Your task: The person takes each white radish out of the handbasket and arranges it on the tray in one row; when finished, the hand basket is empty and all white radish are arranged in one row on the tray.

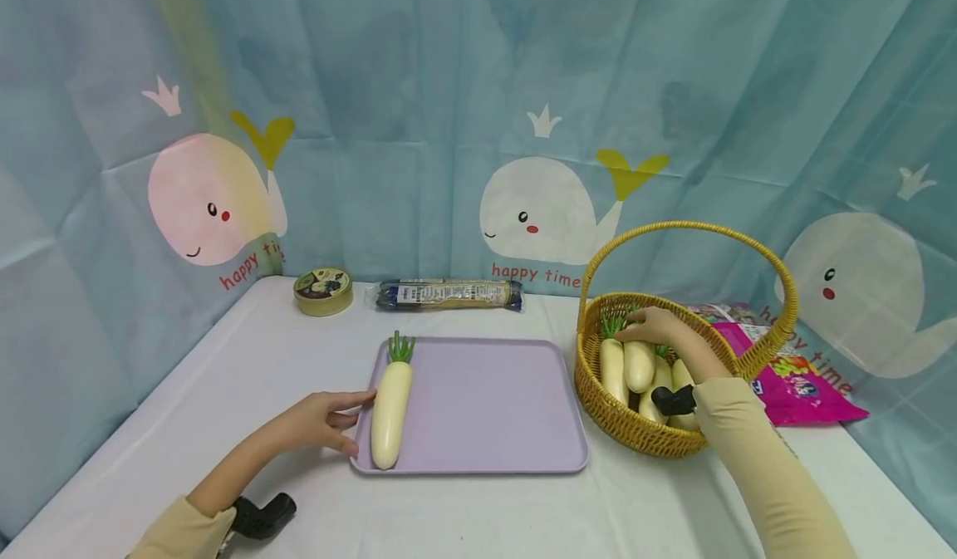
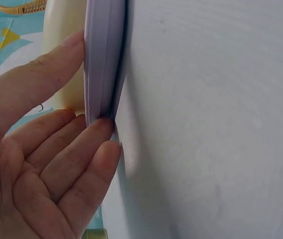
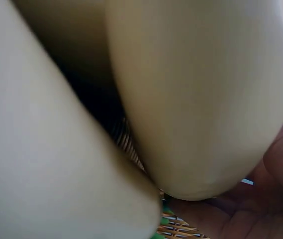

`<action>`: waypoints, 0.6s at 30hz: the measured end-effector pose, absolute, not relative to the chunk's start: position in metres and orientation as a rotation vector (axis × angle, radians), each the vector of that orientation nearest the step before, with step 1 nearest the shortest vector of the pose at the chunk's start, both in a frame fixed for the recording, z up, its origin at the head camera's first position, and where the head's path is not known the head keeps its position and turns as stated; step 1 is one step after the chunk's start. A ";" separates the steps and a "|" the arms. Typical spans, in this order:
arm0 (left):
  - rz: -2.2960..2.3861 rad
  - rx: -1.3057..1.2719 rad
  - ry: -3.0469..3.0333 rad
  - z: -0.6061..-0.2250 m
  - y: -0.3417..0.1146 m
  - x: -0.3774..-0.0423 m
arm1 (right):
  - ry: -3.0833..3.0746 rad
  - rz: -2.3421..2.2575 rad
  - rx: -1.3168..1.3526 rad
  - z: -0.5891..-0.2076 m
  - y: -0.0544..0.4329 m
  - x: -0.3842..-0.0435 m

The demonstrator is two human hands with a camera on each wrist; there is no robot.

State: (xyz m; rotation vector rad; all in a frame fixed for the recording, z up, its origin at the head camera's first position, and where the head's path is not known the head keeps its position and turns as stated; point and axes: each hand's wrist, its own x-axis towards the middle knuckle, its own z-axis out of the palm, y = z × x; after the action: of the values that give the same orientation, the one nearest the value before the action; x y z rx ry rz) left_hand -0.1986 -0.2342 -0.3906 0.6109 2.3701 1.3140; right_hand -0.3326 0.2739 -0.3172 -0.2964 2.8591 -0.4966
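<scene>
A white radish (image 1: 391, 416) with short green stalks lies lengthwise along the left side of the lilac tray (image 1: 486, 465). My left hand (image 1: 320, 422) is at the tray's left edge, fingers loosely extended; its fingertips touch the rim (image 2: 97, 64) beside the radish. Inside the wicker basket (image 1: 643, 438) several more white radishes (image 1: 613, 372) lie side by side. My right hand (image 1: 661, 328) reaches in from above and grips one radish (image 1: 639, 368) near its stalk end. Close up, that radish (image 3: 196, 99) rests against the fingers, partly hiding them.
The basket's tall arched handle (image 1: 691, 226) rises over the right forearm. Behind the basket lies a bright pink packet (image 1: 807, 389). At the back of the table are a round tin (image 1: 323, 291) and a long wrapped pack (image 1: 449, 294). A whale-print curtain (image 1: 419, 127) hangs behind.
</scene>
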 end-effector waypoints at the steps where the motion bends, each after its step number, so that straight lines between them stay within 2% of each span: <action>1: 1.310 0.608 2.373 -0.391 -0.234 -0.199 | 2.857 -0.491 -0.306 -0.317 0.274 -0.333; 18: 1.321 0.615 2.364 -0.388 -0.234 -0.197 | 2.738 -0.690 -0.299 -0.315 0.277 -0.332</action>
State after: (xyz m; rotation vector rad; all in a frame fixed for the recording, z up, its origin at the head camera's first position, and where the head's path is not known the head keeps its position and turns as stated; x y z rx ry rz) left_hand -0.1975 -0.2335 -0.3882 0.6145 2.3641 1.3205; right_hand -0.3322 0.2769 -0.3146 -0.2994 2.7375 -0.6897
